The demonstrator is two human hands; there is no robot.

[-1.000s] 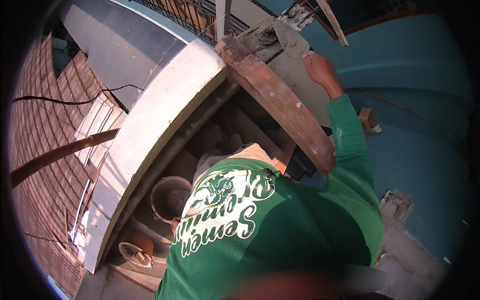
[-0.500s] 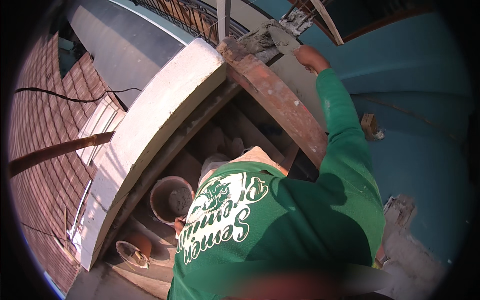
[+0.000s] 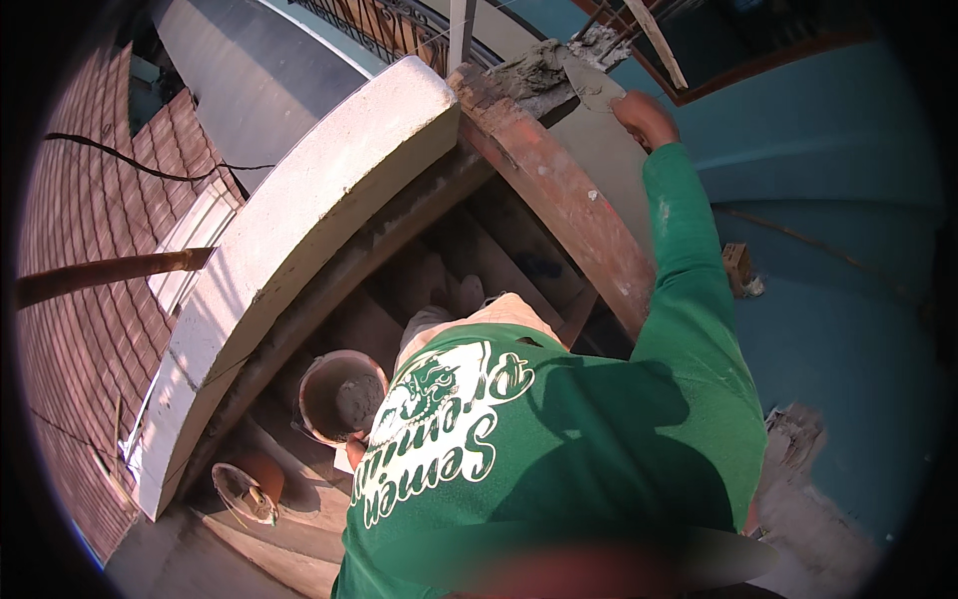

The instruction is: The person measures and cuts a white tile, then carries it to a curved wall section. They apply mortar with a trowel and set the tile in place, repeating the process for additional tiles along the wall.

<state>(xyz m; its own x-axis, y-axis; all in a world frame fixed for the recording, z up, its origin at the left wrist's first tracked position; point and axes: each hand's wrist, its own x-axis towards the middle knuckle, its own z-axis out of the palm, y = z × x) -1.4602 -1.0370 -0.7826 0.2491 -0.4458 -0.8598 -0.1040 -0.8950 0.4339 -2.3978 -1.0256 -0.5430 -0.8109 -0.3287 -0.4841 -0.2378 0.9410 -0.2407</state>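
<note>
My right hand point(image 3: 647, 120) is stretched out to the far right, closed around the handle of a trowel point(image 3: 597, 90). The trowel's flat blade carries grey mortar and lies against a rough mortar patch point(image 3: 529, 72) at the far end of a reddish wall top point(image 3: 559, 175). Only a small part of my left hand point(image 3: 356, 449) shows beside my green shirt, at the rim of a bucket point(image 3: 317, 399) with grey mortar inside. My body hides most of its fingers, so its grip cannot be made out.
A second, smaller bucket point(image 3: 264, 474) with a stick-like handle in it sits on the steps point(image 3: 289, 529). A thick pale curved wall point(image 3: 299, 200) runs along the left, above a tiled roof point(image 3: 90, 260). A post point(image 3: 460, 35) and wooden sticks point(image 3: 656, 45) stand near the mortar.
My view has shifted slightly. The trowel and right hand have moved a little to the right along the mortar patch. The left hand remains by the bucket.
</note>
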